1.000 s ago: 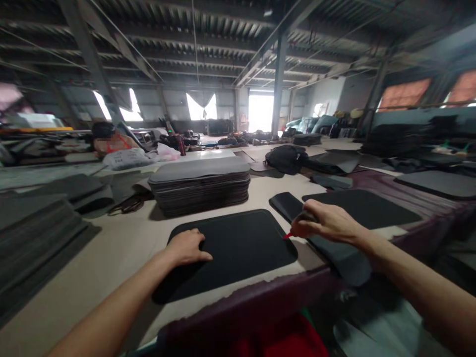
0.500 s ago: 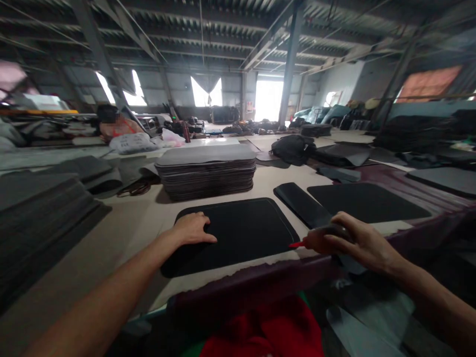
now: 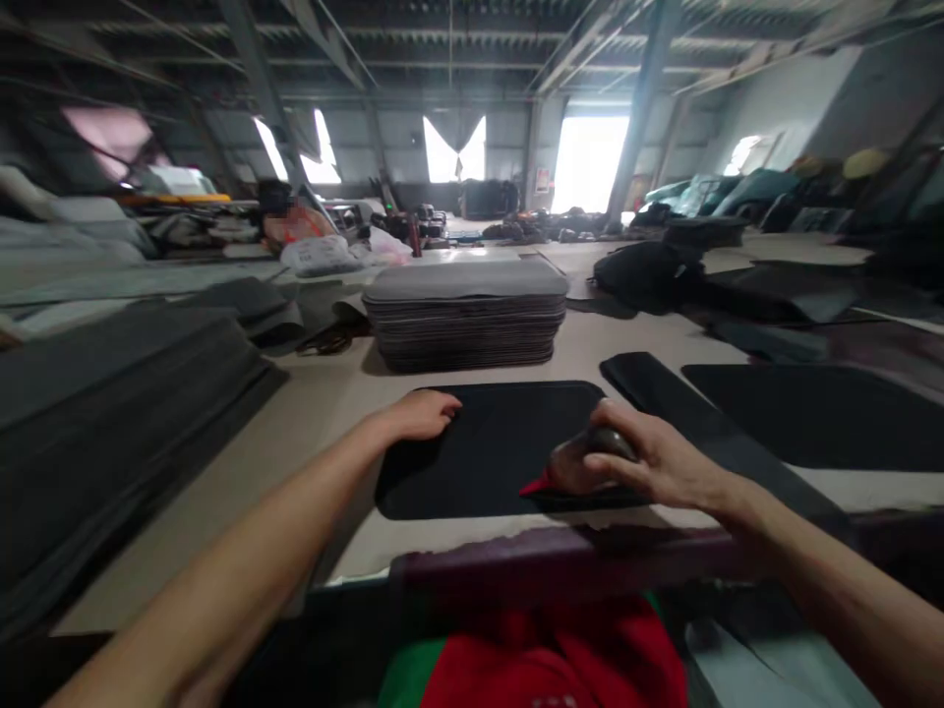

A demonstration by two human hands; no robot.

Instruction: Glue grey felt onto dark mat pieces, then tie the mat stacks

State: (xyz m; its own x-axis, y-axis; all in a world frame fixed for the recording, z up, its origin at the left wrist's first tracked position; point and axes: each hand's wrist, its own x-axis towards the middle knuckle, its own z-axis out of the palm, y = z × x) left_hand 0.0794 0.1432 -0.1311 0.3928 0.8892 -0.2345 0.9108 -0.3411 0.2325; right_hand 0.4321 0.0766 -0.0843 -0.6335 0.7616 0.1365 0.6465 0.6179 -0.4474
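Note:
A black flat panel [image 3: 472,462] with rounded corners lies on the pale work table [image 3: 310,403] in front of me. My left hand [image 3: 424,413] rests over the panel's upper left part, its fingers curled together against it; the fingertips are partly hidden. My right hand [image 3: 638,457] is wrapped round a dark brownish squeeze bottle [image 3: 571,467]. The bottle is tilted, its red nozzle [image 3: 538,484] pointing left and down at the panel's near edge. Whether the nozzle touches the surface I cannot tell.
Behind the panel stands a tall stack of grey panels [image 3: 464,320]. Dark sheets [image 3: 125,393] are piled at left. On the right lie a dark strip [image 3: 685,423] and another black panel [image 3: 833,408]. A dark bag [image 3: 649,273] and a person [image 3: 291,216] are farther back.
My right hand has moved the bottle left along the panel's near edge, from its right corner. My left hand's spread thumb and fingers have drawn together. The view has turned left.

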